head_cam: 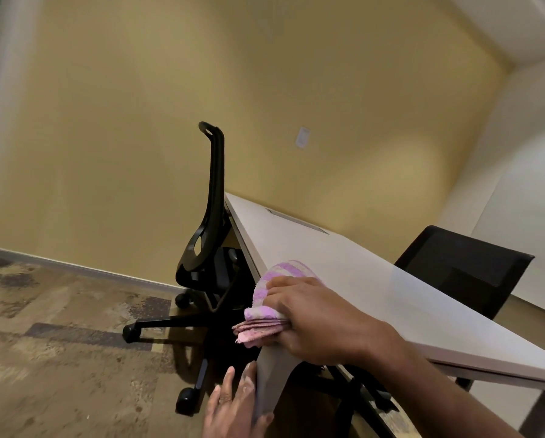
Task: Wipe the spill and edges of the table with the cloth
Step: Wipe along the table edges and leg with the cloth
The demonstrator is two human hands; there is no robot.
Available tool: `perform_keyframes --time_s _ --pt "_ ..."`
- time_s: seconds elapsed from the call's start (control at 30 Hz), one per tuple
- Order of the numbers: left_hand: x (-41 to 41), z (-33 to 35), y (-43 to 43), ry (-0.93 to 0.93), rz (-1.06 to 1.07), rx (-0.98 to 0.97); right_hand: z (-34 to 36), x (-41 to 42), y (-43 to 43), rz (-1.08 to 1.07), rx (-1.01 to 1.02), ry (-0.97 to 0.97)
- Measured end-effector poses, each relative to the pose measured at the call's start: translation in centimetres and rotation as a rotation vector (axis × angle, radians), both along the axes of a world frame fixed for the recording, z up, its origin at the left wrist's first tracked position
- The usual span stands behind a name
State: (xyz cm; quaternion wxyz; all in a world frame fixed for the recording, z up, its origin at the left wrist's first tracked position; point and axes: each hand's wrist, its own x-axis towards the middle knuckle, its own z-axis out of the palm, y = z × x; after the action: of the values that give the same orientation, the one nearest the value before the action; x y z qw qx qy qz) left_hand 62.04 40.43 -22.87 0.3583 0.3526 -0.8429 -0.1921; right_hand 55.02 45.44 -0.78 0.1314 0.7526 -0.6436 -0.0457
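Fingers (277, 290) of right hand (321, 320) grip folded pink-and-white striped cloth (264, 314) on white table (375, 279) edge; left hand (233, 403) pinches white end panel (269, 374).

wall (122, 121): yellow | floor (43, 336): mottled brown carpet | black swivel chair (212, 216) | black mesh chair (463, 273)

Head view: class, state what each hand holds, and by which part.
The right hand grips the pink-striped cloth at its bunched end; the left hand clasps the table at its near corner.
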Motion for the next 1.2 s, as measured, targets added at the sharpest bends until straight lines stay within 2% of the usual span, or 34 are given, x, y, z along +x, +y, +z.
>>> perform_keyframes --time_s 0.03,0.07,0.1,0.13,0.17,0.2,0.27,0.3,0.37,0.47,0.53,0.57,0.63,0.7,0.9,1.0,1.2 --pt "-0.5 -0.1 0.0 0.039 0.053 -0.049 -0.1 0.3 0.6 0.004 -0.021 0.009" --pt "-0.6 0.3 0.2 0.079 0.02 0.032 -0.3 0.5 1.1 0.011 -0.038 0.028" --pt "-0.3 0.7 0.6 0.125 0.025 0.015 -0.5 0.6 1.6 0.018 -0.053 0.045" --pt "-0.3 0.5 -0.1 0.08 0.015 -0.033 -0.8 0.7 2.0 0.023 -0.065 0.054" --pt "-0.1 -0.6 -0.8 -0.112 -0.005 -0.013 -1.1 0.8 2.5 0.026 -0.076 0.058" --pt "-0.4 -1.8 -1.3 -0.174 -0.006 -0.017 -1.3 0.8 3.0 0.029 -0.087 0.061" --pt "-1.0 -3.9 -1.7 0.049 -0.072 -0.052 -2.0 0.8 4.0 0.039 -0.108 0.059" --pt "-0.1 -4.2 -1.9 0.136 -0.095 -0.128 -2.5 0.5 4.5 0.045 -0.122 0.058" --pt "0.4 -5.4 -1.5 0.144 -0.152 -0.209 -3.8 -0.2 5.3 0.07 -0.182 0.079" --pt "0.1 -6.0 -1.1 0.018 -0.235 -0.139 -5.8 -1.6 5.9 0.17 -0.336 0.08" --pt "-0.5 -4.9 -1.0 0.101 -0.187 -0.094 -6.7 -2.5 6.0 0.237 -0.418 0.067" --pt "-0.4 -3.8 -0.5 0.203 -0.147 -0.084 -7.0 -2.9 6.0 0.262 -0.447 0.075" --pt "-0.3 -3.1 0.1 0.31 -0.107 -0.118 -7.6 -3.7 6.0 0.309 -0.5 0.103" --pt "-1.0 -2.8 0.5 0.342 -0.045 -0.114 -8.2 -4.5 6.1 0.333 -0.538 0.126" --pt "-1.4 -4.0 1.2 0.268 0.075 -0.072 -9.6 -7.0 6.8 0.364 -0.601 0.137" --pt "-1.2 -3.8 1.2 0.239 0.039 -0.043 -10.3 -7.7 6.8 0.357 -0.651 0.149" --pt "-0.7 -3.0 2.6 0.316 0.03 0.026 -12.7 -10.3 7.7 0.311 -0.775 0.108"
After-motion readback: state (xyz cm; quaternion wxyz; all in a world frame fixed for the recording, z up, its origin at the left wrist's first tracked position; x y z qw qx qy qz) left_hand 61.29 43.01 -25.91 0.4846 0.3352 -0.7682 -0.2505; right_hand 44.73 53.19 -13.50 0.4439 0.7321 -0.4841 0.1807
